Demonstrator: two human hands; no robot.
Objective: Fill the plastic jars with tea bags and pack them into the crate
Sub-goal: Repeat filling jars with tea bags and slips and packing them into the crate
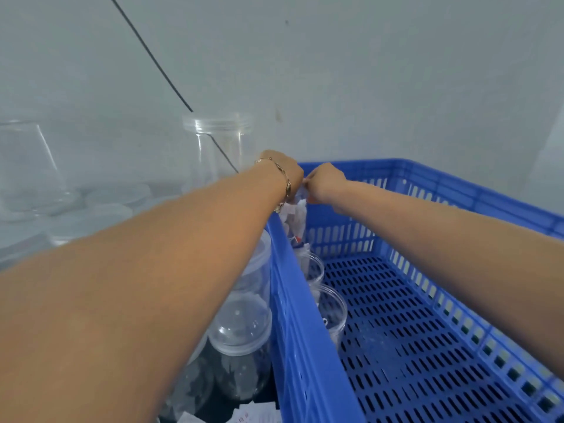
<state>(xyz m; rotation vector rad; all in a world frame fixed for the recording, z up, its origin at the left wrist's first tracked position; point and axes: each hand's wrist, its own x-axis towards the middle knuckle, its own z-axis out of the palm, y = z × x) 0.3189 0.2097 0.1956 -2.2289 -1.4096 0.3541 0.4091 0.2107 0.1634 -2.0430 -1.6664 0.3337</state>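
White paper tea bag sachets (244,418) lie at the bottom edge, left of the blue perforated plastic crate (412,346). Clear lidded plastic jars (241,331) stand just outside the crate's left wall. Inside, against that wall, two clear jars (331,312) in a row. Both bare forearms reach to the crate's far left corner. Left hand (282,174), gold chain bracelet (285,181) on wrist, and right hand (325,183) meet there, fingers curled, pinching a clear jar packed with white tea bags (294,218) held above the corner. Tall clear open jar (219,148) behind, by the grey wall (396,71); thin black cable (152,56) runs across it.
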